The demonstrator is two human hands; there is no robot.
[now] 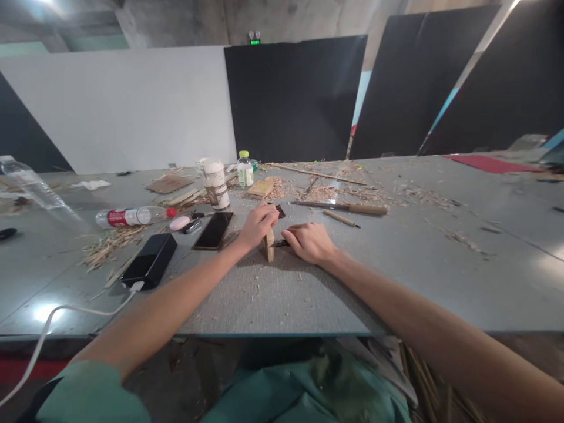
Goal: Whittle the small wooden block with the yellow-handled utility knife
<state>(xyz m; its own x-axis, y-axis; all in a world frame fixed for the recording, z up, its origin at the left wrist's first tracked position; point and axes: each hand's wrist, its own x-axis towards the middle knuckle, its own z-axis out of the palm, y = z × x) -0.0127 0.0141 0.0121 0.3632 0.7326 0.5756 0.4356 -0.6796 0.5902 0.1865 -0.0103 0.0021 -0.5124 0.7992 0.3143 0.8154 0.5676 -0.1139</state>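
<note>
My left hand [257, 225] is closed on the top of a small upright wooden block [269, 247] that stands on the grey table [396, 282]. My right hand [309, 241] lies just right of the block, fingers curled round a thin dark tool [279, 243] whose tip points at the block's base. A small dark object [281, 211] sits just behind my left hand.
A phone [214, 230] and a black power bank [150, 261] with a white cable [66, 317] lie to the left. Further back are a paper cup [217, 184], a lying bottle [132, 217], a green-capped bottle [245, 169], a wooden-handled chisel [343, 206], a small stick [341, 218] and wood shavings [326, 191].
</note>
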